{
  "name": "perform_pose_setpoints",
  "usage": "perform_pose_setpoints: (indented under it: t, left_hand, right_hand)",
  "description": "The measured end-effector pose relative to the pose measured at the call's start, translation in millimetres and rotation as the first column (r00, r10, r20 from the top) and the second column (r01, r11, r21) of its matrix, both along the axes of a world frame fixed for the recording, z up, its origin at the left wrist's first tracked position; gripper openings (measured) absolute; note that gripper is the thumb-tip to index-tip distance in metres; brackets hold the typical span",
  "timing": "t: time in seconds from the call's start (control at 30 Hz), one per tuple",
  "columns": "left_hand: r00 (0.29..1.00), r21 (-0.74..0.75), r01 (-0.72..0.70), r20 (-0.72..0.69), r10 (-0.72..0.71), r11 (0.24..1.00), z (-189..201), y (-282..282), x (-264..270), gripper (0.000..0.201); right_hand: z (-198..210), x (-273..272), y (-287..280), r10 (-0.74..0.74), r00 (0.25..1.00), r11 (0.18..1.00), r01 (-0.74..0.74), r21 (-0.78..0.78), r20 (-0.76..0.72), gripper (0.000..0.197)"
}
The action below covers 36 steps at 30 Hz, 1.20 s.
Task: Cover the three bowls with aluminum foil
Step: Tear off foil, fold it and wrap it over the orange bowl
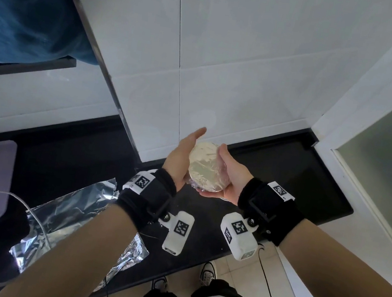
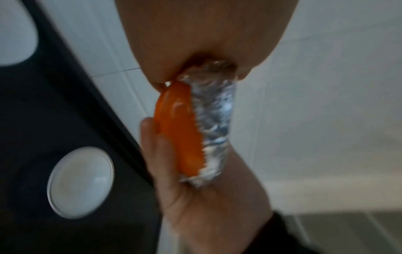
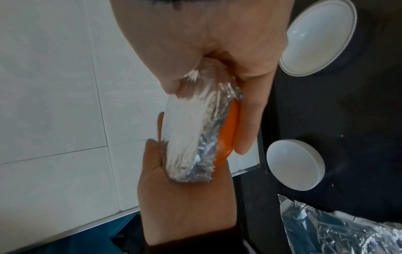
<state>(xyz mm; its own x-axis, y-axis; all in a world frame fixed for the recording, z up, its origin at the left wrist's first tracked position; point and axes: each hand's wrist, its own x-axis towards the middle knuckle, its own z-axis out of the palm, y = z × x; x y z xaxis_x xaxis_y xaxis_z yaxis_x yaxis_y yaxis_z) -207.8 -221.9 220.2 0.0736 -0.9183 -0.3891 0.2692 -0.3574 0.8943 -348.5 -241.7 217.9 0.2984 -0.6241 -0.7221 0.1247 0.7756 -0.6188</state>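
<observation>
Crumpled sheet of aluminum foil (image 1: pixel 79 227) lies near-left on the black counter (image 1: pixel 287 178); the orange round bowl with foil cap (image 1: pixel 206 166) is held above it between both palms, mouth tilted toward the head camera. Left hand (image 1: pixel 182 157) presses flat, fingers straight; right hand (image 1: pixel 230 177) cups the underside, fingers curled round the rim. Only the wrist views show the orange base and two white bowls (image 3: pixel 295 165) still bare on the counter.

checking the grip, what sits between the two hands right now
The foil-covered orange bowl, pressed between left hand and right hand; clearest in the right wrist view.
</observation>
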Motion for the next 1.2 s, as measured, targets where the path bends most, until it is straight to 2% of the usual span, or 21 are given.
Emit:
perform_pose_setpoints:
  t: [0.07,0.17,0.3,0.37,0.43,0.57,0.63,0.73,0.83,0.9,0.97,1.03,1.07,1.13,1.2]
  left_hand:
    - [0.984,-0.203,0.046,0.179,-0.009,0.978,-6,6,-1,0.031]
    - [0.966,-0.348,0.04,0.252,0.052,0.937,-9,12,-7,0.037]
    - [0.95,-0.383,-0.103,0.235,0.205,0.918,2,10,-15,0.038]
    - [0.943,-0.39,-0.128,0.236,0.234,0.912,6,9,-19,0.04]
    - [0.946,-0.415,-0.107,0.237,0.222,0.903,6,8,-20,0.041]
    - [0.957,-0.424,-0.031,0.248,0.149,0.905,-4,10,-17,0.044]
    - [0.961,-0.442,0.056,0.268,0.072,0.895,-12,11,-10,0.046]
    - [0.954,-0.362,0.24,0.261,-0.149,0.901,-9,10,5,0.042]
    - [0.944,-0.126,0.297,0.187,-0.272,0.946,5,6,11,0.051]
    - [0.945,0.052,0.311,0.089,-0.315,0.949,10,5,12,0.053]
    - [0.949,0.156,0.313,-0.023,-0.313,0.937,10,5,13,0.05]
    - [0.958,0.203,0.284,-0.097,-0.27,0.937,9,5,13,0.047]
    - [0.959,0.215,0.273,-0.137,-0.247,0.938,10,5,12,0.047]
    - [0.948,0.232,0.268,-0.234,-0.214,0.935,15,6,8,0.049]
    - [0.954,0.226,0.208,-0.259,-0.147,0.952,20,6,4,0.052]
  right_hand:
    - [1,1,1,-0.036,0.999,0.999,0.037,-0.003,0.034,0.058]
    - [4,5,4,-0.094,0.994,0.996,0.094,0.002,0.064,0.05]
    - [6,14,10,-0.165,0.981,0.985,0.158,0.074,0.104,0.056]
    - [6,15,12,-0.213,0.968,0.973,0.198,0.118,0.135,0.054]
    - [6,13,12,-0.22,0.964,0.968,0.196,0.16,0.15,0.055]
    - [4,12,12,-0.143,0.983,0.966,0.113,0.233,0.113,0.059]
    - [4,10,14,-0.107,0.988,0.961,0.073,0.268,0.112,0.062]
    - [4,3,9,-0.021,0.999,0.972,0.012,0.235,0.037,0.064]
    - [8,-4,0,0.082,0.991,0.995,-0.075,0.072,-0.103,0.06]
    - [17,-6,-6,0.167,0.971,0.983,-0.177,-0.043,-0.173,0.055]
    - [29,-6,-9,0.26,0.906,0.935,-0.322,-0.148,-0.334,0.055]
    - [35,-4,-13,0.274,0.819,0.861,-0.442,-0.251,-0.504,0.051]
    - [35,-3,-14,0.249,0.775,0.807,-0.498,-0.318,-0.581,0.048]
    - [33,-2,-15,0.185,0.653,0.646,-0.644,-0.41,-0.735,0.043]
    - [30,-3,-13,0.137,0.579,0.508,-0.738,-0.444,-0.804,0.038]
